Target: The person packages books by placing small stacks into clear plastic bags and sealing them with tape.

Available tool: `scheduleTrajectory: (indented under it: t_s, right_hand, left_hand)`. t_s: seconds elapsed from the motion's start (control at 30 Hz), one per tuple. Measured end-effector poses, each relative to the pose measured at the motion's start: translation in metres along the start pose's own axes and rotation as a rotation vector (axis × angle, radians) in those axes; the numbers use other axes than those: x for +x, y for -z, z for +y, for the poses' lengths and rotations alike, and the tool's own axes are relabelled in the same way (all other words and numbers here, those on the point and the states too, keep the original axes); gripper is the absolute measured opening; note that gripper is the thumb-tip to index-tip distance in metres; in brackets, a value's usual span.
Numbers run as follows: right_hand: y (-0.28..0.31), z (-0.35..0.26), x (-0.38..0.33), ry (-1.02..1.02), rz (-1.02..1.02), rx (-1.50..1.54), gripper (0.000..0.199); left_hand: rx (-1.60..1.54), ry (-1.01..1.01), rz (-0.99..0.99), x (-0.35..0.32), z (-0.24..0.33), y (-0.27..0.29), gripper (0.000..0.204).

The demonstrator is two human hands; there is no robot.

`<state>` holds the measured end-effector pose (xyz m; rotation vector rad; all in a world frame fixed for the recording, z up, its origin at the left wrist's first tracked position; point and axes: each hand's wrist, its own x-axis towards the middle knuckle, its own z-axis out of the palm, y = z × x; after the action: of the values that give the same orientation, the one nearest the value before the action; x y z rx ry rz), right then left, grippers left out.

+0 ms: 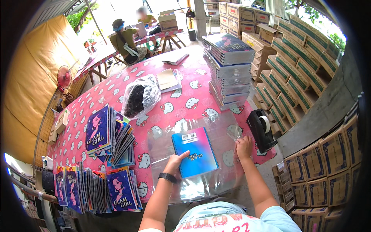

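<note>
A blue and pink spiral notebook (195, 154) lies on a clear plastic sheet or bag (162, 189) spread over the pink table. My left hand (178, 162), with a black band at its wrist, grips the notebook's left edge. Its thumb rests on the cover, and the other fingers are hidden. At the plastic's right edge, my right hand (243, 147) has its fingers closed on a crumpled part of the clear plastic (234, 133). Just right of that hand stands a black tape dispenser (259, 133) with a roll of tape.
Spiral notebooks in a stack (101, 131) and a row (91, 189) occupy the left side. Wrapped notebooks (230, 73) form a tall pile at the far right. A plastic bag (148, 87) holds something black. Cartons (315, 170) line the right; two people sit at another table (152, 38).
</note>
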<state>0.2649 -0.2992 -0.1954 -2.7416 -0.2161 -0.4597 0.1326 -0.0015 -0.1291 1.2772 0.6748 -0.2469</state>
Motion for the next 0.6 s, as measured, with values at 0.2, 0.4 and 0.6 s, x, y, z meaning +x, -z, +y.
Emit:
scheduleTrajectory:
  t_s: [0.2,0.4,0.6]
  right_hand:
    - [0.054,-0.007,0.004,-0.171,-0.149,0.423,0.029]
    - [0.130,-0.012,-0.003,-0.394,-0.818,0.941,0.042]
    - [0.101,-0.148,-0.042,0.483,-0.498,0.442,0.050]
  left_hand:
    - [0.151,-0.008,0.093,0.003,-0.007,0.001,0.064]
    - [0.672,-0.353,0.438,0.017,-0.026,0.014,0.077]
    - [0.120,-0.398,0.152,0.007,-0.029,-0.002,0.082]
